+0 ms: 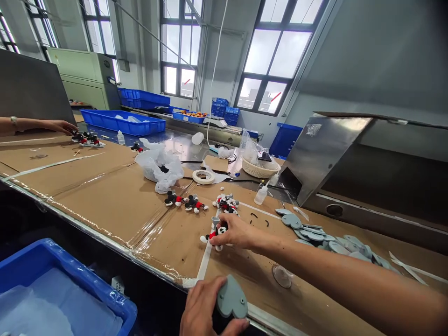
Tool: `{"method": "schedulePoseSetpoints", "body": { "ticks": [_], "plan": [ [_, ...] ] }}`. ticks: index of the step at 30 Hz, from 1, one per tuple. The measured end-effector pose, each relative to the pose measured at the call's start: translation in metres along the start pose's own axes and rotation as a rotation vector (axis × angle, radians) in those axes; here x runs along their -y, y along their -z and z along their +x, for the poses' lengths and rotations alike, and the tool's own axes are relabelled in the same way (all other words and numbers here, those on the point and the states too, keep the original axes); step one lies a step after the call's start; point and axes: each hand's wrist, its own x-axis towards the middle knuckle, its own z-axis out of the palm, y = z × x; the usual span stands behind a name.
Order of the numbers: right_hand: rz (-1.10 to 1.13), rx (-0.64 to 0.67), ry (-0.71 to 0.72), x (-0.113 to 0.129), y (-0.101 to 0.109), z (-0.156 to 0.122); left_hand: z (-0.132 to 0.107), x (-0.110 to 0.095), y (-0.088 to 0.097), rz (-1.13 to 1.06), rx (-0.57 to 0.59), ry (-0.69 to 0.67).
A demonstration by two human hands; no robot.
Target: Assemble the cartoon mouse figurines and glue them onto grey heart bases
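Note:
My right hand (235, 232) reaches across the cardboard-covered table and pinches a small black, red and white mouse figurine (214, 234) lying on it. My left hand (203, 308), at the near table edge, grips a grey heart-shaped base (231, 297). More of the same figurines (185, 201) lie in small groups just beyond, one cluster (226, 202) close to my right hand. A heap of grey heart-shaped bases (322, 235) lies to the right of my right forearm.
A crumpled white plastic bag (159, 168), a tape roll (203, 176), small glue bottles (261, 194) and a basket (257, 169) sit farther back. A steel hood (325, 149) rises at right. Blue bins (42, 284) stand near left. Another person's hand (61, 126) touches figurines far left.

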Motion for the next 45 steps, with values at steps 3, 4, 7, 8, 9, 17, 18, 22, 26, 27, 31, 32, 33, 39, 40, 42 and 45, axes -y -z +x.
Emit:
{"method": "schedulePoseSetpoints", "body": {
  "ticks": [3, 4, 7, 8, 9, 17, 18, 22, 26, 27, 31, 32, 33, 39, 40, 42, 45],
  "plan": [
    [0.116, -0.041, 0.027, 0.001, 0.015, -0.018, 0.01, 0.003, 0.004, 0.048, 0.023, -0.076],
    [0.149, -0.051, 0.033, 0.0, 0.02, -0.025, 0.014, 0.004, 0.005, 0.062, 0.037, -0.094],
    [0.226, -0.084, 0.047, -0.008, 0.029, -0.052, 0.03, 0.003, 0.011, 0.13, 0.114, -0.119],
    [0.246, -0.093, 0.057, -0.011, 0.028, -0.062, 0.036, 0.002, 0.013, 0.157, 0.15, -0.128],
    [0.263, -0.101, 0.069, -0.015, 0.026, -0.072, 0.041, 0.001, 0.014, 0.182, 0.189, -0.133],
    [0.16, -0.238, 0.075, -0.03, -0.014, -0.115, 0.053, -0.008, 0.028, 0.229, 0.299, -0.054],
    [0.17, -0.243, 0.07, -0.029, -0.016, -0.116, 0.052, -0.009, 0.033, 0.212, 0.289, -0.055],
    [0.222, -0.201, 0.043, -0.02, -0.012, -0.117, 0.055, -0.017, 0.056, -0.104, 0.271, -0.007],
    [0.243, -0.175, 0.101, -0.014, -0.012, -0.113, 0.073, -0.027, 0.066, -0.336, 0.428, 0.145],
    [0.255, -0.181, 0.109, -0.014, -0.014, -0.112, 0.078, -0.029, 0.066, -0.355, 0.457, 0.177],
    [0.395, -0.28, 0.129, -0.016, -0.022, -0.107, 0.089, -0.027, 0.064, -0.357, 0.497, 0.193],
    [0.457, -0.317, 0.14, -0.016, -0.024, -0.107, 0.09, -0.026, 0.064, -0.353, 0.478, 0.188],
    [0.526, -0.349, 0.146, -0.016, -0.025, -0.108, 0.092, -0.025, 0.066, -0.354, 0.455, 0.187],
    [0.65, -0.408, 0.051, -0.025, -0.041, -0.108, 0.101, -0.016, 0.072, -0.398, 0.434, 0.262],
    [0.651, -0.42, 0.051, -0.028, -0.044, -0.107, 0.102, -0.014, 0.071, -0.403, 0.442, 0.263],
    [0.671, -0.452, 0.069, -0.034, -0.05, -0.102, 0.104, -0.011, 0.067, -0.411, 0.453, 0.251],
    [0.702, -0.488, 0.087, -0.041, -0.056, -0.095, 0.104, -0.006, 0.057, -0.434, 0.464, 0.237]
  ]
}}
